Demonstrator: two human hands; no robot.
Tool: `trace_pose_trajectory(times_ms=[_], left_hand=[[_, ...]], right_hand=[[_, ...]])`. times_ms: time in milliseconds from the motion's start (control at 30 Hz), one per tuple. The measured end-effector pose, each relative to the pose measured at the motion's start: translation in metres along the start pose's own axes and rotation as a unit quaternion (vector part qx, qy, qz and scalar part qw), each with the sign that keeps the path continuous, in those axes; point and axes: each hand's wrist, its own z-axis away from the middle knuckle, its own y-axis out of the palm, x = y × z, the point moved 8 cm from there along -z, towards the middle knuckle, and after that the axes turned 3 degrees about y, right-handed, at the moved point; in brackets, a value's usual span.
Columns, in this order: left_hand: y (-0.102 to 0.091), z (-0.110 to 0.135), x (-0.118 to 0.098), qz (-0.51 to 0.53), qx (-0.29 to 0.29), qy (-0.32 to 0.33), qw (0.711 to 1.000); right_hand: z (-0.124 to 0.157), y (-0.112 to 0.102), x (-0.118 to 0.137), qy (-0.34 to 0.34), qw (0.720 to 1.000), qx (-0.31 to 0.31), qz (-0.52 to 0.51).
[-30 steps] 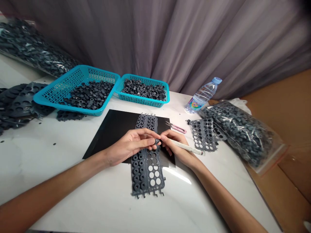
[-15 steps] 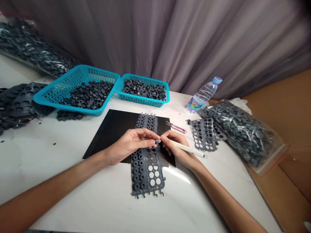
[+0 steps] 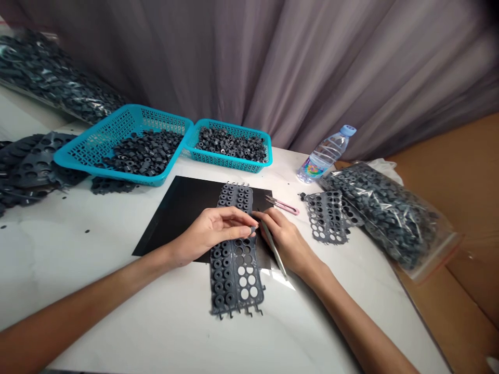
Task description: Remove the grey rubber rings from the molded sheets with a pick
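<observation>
Dark grey, rubbery-looking sheet (image 3: 235, 280): near end lies on the tabletop (image 3: 156, 322) on the viewer's side of the fingers, then runs under them and out beyond. Hooked tabs along the near edge; rings in the two left columns there, round holes in the two right. Probably light and bendy, weakest between the holes; best held by the solid middle strip or an outer edge.

Right hand (image 3: 286, 241): fingers curled closely round a slim tool (image 3: 276, 253), back end slanting toward the viewer. Tip is by the left fingertips; touching or not, cannot tell. Tool looks stiff and smooth; a hold low toward the tip should steady it.

Left hand (image 3: 216, 228): thumb and forefinger nearly together, pinching a small grey part (image 3: 253, 229) above the sheet. Too small to read its shape. Likely feather-light, slightly springy, easily flicked loose; pinch it across the sides.

Past the fingers: black mat (image 3: 171, 213) under the sheet, pink snips (image 3: 284, 205) just beyond the right knuckles. Further right, second sheet (image 3: 326, 215) beside a filled bag (image 3: 390, 213); bottle (image 3: 325, 153) behind.

Ahead of the left fingers, well apart: large basket (image 3: 117, 124), small basket (image 3: 234, 162), both holding grey pieces. Curtain (image 3: 234, 52) behind all.
</observation>
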Motion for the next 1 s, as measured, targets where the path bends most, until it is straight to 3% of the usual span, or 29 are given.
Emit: trace_pose_trajectory(times_ms=[133, 300, 467, 767, 900, 1000], left_hand=[[0.0, 0.0, -0.004, -0.009, -0.015, 0.012, 1.0], [0.001, 0.001, -0.008, -0.024, -0.026, 0.006, 0.999], [0.004, 0.003, -0.011, -0.028, -0.016, 0.004, 0.999], [0.003, 0.004, -0.01, -0.023, -0.021, 0.026, 0.999], [0.001, 0.003, -0.008, -0.019, -0.027, 0.033, 0.999], [-0.001, 0.004, -0.006, -0.028, -0.028, 0.037, 0.999]], right_hand=[[0.0, 0.001, -0.002, -0.012, 0.998, 0.002, 0.063], [-0.002, -0.016, -0.034, 0.073, 0.981, -0.117, 0.136], [0.003, -0.021, -0.063, 0.117, 0.972, -0.156, 0.134], [0.007, -0.018, -0.088, 0.184, 0.973, -0.136, -0.013], [0.006, -0.029, -0.077, 0.181, 0.97, -0.158, -0.046], [0.004, -0.03, -0.061, 0.183, 0.966, -0.128, -0.132]])
